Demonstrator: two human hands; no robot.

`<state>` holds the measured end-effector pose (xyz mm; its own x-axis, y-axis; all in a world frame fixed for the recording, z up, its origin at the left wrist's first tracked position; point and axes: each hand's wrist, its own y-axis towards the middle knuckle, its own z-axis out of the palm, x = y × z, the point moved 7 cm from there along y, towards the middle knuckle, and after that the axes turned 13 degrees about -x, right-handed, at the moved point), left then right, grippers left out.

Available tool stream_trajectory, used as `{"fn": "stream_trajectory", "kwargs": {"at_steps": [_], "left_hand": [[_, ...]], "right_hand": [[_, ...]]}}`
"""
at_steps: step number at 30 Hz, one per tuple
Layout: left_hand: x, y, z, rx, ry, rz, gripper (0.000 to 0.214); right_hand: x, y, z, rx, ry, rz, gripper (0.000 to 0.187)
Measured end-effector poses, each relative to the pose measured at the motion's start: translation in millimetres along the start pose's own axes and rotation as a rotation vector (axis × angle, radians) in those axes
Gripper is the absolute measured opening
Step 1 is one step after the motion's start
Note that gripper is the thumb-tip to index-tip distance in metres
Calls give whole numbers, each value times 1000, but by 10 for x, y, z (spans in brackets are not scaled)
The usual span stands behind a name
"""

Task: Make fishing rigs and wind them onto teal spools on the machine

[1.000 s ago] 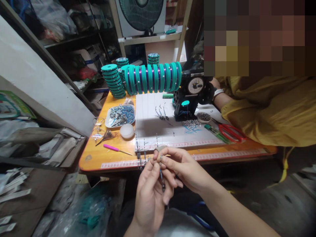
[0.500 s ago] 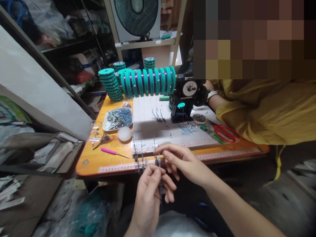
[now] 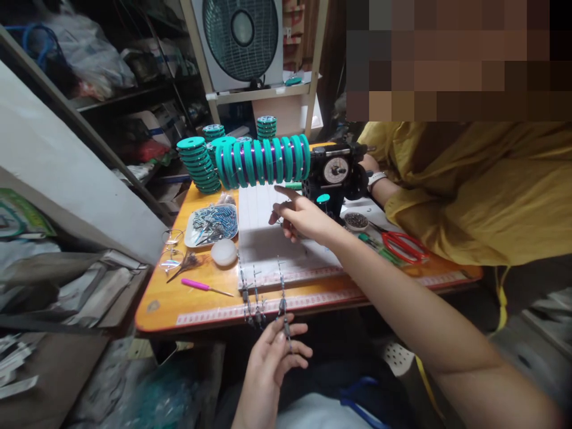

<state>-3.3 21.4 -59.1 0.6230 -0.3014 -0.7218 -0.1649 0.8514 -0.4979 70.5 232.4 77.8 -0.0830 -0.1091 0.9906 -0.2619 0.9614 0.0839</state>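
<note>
My left hand pinches a beaded strand with a dark bead on it, just past the table's front edge, its other fingers spread. More dark beaded strands hang over the edge beside it. My right hand is stretched out over the white board, below a row of teal spools wound with purple thread. Its index finger points forward and the others are loosely bent; I see nothing held in it. The small dark pieces on the board are mostly hidden behind this hand.
A black winding machine carries the spools. Left lie a white tray of blue beads, a round white lid and a pink-handled hook. Red scissors and a bowl lie right, near a person in a yellow top.
My right hand has left the strand by my left hand and moved forward over the board. My left hand has dropped slightly, its fingers more spread.
</note>
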Motion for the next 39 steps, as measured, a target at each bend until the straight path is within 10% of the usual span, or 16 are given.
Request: {"fn": "stream_trajectory", "kwargs": {"at_steps": [7,17,25,39], "left_hand": [[-95,-114,-280,-128,539,270,29],[-1015,-253,518,-58,301,648,35],[-729,-86,875,378,111,249,34],[-329,-318,791,454,-171,-141,39]], "right_hand": [[111,-138,-119,5,-58,-59,24],[470,-680,-209,197,224,52,30],[486,-934,-106,317,439,252,28],[-47,-908,132,218,691,541,44]]}}
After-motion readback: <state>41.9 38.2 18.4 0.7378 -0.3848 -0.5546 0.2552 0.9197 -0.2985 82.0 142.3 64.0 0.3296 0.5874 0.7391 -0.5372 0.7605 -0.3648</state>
